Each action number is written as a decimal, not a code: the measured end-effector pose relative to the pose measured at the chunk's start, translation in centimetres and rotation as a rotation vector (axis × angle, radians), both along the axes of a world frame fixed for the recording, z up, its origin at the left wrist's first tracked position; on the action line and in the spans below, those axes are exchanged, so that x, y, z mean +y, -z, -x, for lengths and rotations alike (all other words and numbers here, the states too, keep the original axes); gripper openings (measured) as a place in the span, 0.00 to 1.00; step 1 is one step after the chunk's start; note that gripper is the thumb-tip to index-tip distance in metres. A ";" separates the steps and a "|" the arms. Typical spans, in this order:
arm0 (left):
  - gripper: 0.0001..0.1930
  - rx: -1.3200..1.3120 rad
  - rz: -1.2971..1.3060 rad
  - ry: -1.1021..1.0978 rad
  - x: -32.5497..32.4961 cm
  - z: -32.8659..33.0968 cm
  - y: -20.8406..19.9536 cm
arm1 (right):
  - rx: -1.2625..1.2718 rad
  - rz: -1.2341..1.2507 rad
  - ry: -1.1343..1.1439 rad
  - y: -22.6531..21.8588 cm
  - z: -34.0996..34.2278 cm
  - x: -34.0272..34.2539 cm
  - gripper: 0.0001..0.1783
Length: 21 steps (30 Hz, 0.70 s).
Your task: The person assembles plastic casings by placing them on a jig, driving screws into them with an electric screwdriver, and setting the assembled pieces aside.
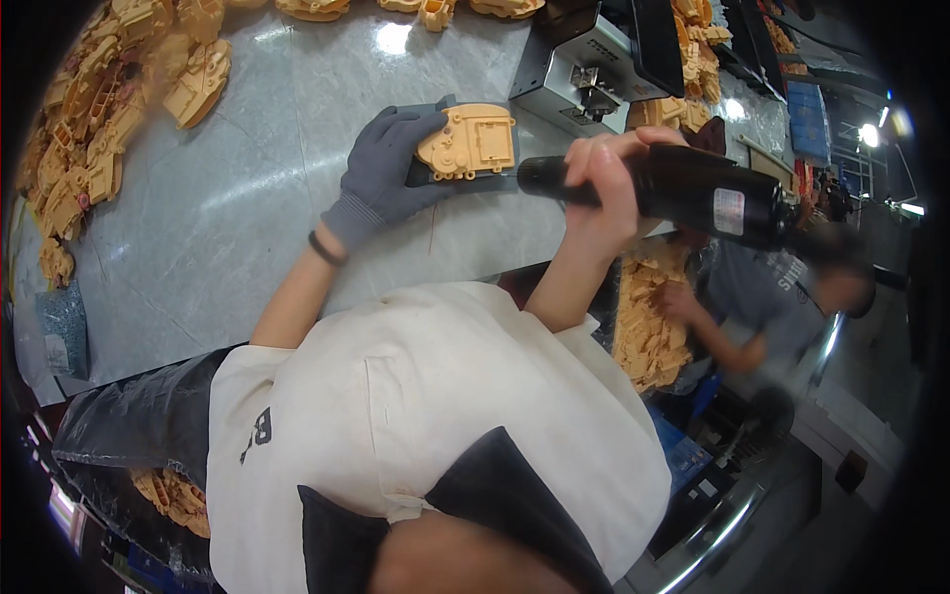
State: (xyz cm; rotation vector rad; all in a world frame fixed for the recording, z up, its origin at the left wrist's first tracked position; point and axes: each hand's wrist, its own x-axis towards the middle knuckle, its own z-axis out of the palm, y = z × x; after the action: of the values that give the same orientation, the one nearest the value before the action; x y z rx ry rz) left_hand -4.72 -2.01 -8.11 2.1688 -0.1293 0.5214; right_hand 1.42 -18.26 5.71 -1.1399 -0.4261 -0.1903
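Observation:
My left hand (381,176), in a grey knitted glove, is closed on the left side of a tan plastic housing (463,142). This housing has round bosses and a rectangular frame, and rests on a dark base (505,182) on the table. My bare right hand (606,188) wraps round a black electric screwdriver (683,190). The tool is held nearly level, its dark nose close to the housing's right edge; the bit's tip cannot be made out.
A metal screw feeder (584,84) stands beyond my right hand. Tan housings (94,129) heap on the left of the grey table (228,228), near a small bag (62,332). At right, a co-worker's hand (676,300) reaches into a box of tan parts (643,342).

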 end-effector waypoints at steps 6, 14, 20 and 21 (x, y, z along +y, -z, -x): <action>0.36 -0.033 0.022 0.023 0.0 -0.1 -0.6 | -0.005 0.184 0.002 0.9 -0.3 0.3 0.21; 0.36 -0.006 0.014 0.009 0.1 0.1 -0.8 | 0.051 0.218 -0.036 1.7 -0.1 1.2 0.18; 0.37 0.018 -0.008 0.009 0.3 0.1 -1.0 | 0.008 0.336 -0.091 1.9 -1.1 0.7 0.20; 0.37 0.021 -0.011 0.013 0.3 0.1 -1.1 | 0.013 0.314 -0.097 2.0 -1.3 0.7 0.20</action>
State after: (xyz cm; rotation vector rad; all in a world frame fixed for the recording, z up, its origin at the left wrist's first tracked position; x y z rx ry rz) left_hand -4.81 -1.76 -7.04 2.1820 -0.1352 0.4917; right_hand 2.74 -17.54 3.75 -1.4234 -0.5103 -0.0309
